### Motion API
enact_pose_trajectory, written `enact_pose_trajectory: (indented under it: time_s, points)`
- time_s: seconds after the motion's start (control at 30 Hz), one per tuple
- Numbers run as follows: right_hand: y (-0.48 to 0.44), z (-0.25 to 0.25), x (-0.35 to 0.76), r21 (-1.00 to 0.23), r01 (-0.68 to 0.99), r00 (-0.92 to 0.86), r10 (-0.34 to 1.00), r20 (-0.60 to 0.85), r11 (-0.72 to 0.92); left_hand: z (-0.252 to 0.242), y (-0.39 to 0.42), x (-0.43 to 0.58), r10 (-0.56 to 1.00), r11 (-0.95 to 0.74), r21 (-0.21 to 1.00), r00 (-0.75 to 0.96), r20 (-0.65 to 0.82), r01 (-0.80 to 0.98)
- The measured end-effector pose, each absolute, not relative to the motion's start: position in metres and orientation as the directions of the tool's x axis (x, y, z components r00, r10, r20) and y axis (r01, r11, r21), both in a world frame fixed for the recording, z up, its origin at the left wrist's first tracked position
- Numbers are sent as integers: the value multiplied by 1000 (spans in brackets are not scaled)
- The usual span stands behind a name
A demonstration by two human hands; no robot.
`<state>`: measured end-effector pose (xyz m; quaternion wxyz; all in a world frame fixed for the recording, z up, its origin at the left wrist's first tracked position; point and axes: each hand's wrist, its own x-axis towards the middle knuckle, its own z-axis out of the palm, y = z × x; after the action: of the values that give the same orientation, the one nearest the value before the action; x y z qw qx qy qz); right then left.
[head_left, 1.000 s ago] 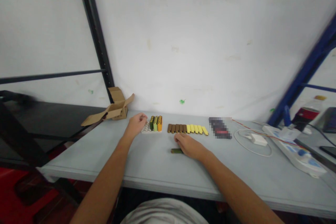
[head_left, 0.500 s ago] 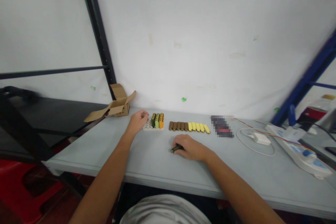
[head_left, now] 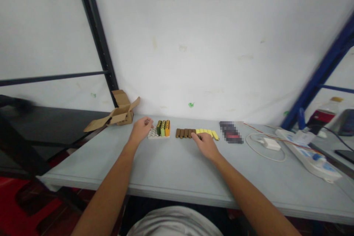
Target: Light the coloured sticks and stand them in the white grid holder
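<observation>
My left hand (head_left: 140, 129) rests with curled fingers on the left edge of a small white tray (head_left: 153, 135). In the tray stand dark green, light green and orange blocks (head_left: 163, 128). To the right of the tray lies a row of brown blocks (head_left: 184, 133) and yellow blocks (head_left: 210, 133). My right hand (head_left: 207, 145) lies palm down at the middle of that row, fingertips touching it where brown meets yellow. A dark green block sits under its fingers, almost wholly hidden.
An open cardboard box (head_left: 119, 114) sits at the table's back left by a black frame post (head_left: 96, 44). Right of the row are a blurred dark item (head_left: 231, 132), a white charger with looped cable (head_left: 269, 143), a power strip (head_left: 309, 154) and a bottle (head_left: 323, 115).
My right hand closed on the dark green block lying on the table and moved away from me to the brown and yellow row. My left hand stayed on the tray.
</observation>
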<state>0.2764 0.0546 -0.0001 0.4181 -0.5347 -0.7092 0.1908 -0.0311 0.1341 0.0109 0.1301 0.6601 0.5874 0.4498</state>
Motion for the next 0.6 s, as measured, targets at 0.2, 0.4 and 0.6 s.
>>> enact_pose_trajectory:
  time_s: [0.2,0.4,0.6]
  points:
    - [53,-2,276,-796,492,-128,933,336,354,9,134,-31,894,-286,688,-73,442,667]
    - [50,-9,277,-692,548,-111,861,496,469,11,133,-31,889,-284,712,-101,446,642]
    - [52,-15,279,-614,610,-144,832,536,501,19,126,-24,853,-364,726,-104,511,584]
